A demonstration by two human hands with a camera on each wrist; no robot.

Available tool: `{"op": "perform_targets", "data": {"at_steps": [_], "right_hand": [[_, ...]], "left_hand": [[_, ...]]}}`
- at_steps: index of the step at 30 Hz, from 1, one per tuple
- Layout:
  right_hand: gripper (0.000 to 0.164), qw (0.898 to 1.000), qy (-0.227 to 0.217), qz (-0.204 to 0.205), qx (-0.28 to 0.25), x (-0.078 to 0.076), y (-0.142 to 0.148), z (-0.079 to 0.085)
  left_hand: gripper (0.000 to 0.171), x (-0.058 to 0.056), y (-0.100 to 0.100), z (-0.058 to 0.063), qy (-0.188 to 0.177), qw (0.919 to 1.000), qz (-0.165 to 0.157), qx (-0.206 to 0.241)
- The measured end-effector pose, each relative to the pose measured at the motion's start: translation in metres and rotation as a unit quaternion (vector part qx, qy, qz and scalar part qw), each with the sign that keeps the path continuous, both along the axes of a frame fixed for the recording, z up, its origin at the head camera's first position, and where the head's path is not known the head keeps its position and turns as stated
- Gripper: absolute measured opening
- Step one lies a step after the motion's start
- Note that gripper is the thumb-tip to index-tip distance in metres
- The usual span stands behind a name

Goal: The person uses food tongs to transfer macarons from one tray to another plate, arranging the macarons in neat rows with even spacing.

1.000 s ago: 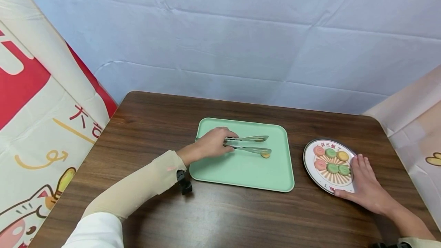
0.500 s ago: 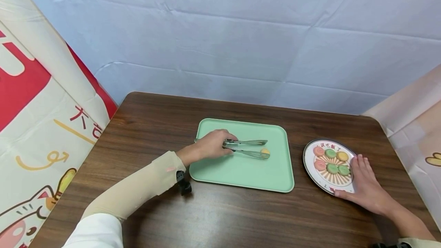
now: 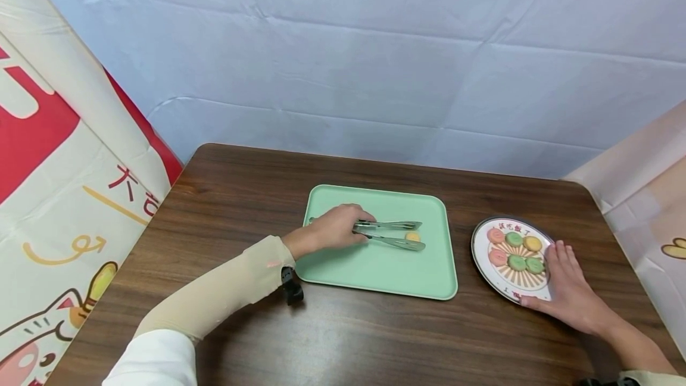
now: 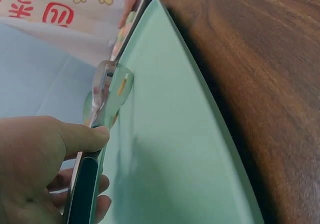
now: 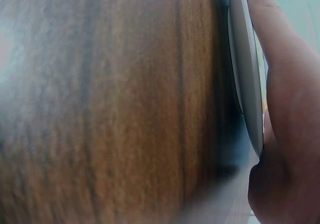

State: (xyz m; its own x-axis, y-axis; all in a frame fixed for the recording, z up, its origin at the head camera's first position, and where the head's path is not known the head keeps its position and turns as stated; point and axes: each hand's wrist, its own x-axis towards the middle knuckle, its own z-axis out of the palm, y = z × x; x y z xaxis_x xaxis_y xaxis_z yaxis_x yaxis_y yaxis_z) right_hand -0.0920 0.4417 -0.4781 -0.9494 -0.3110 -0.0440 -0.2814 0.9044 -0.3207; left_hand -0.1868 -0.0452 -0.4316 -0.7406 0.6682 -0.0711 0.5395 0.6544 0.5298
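Note:
My left hand [image 3: 337,228] grips a pair of metal tongs [image 3: 403,244], low over the mint-green tray [image 3: 375,273]. The thumb presses along one arm of the tongs in the left wrist view, with fingers curled round the other side. Between the spread tong ends sits a small yellow macaron [image 3: 412,236] on the tray. Over at the right, my right hand [image 3: 570,290] rests against the edge of a round white plate [image 3: 484,260], fingers straight along its far-right rim and thumb at the near rim. Pink, green and yellow macarons [image 3: 517,262] lie on this plate in two rows.
A brown wooden table [image 3: 332,338] carries both tray and plate, with a strip of tabletop between them. Behind it hangs a pale blue cloth [image 3: 343,76]. A printed cartoon sheet [image 3: 59,243] stands at the left, and another sheet at the right.
The tongs have shifted slightly right and toward me, and the yellow macaron has gone from beside the near tong end to between both ends. The right hand and plate stay put.

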Motion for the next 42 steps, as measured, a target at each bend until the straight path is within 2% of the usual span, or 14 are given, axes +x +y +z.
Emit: {"op": "perform_targets", "data": {"at_steps": [21, 42], "right_hand": [[0.132, 1.0, -0.009, -0.004, 0.001, 0.001, 0.001, -0.001], [0.132, 1.0, -0.009, -0.006, 0.004, 0.002, -0.001, 0.001]], "left_hand": [[0.04, 0.002, 0.009, -0.004, -0.001, 1.0, 0.001, -0.004], [0.039, 0.004, 0.012, -0.002, -0.002, 0.9999, 0.011, -0.013]]}}
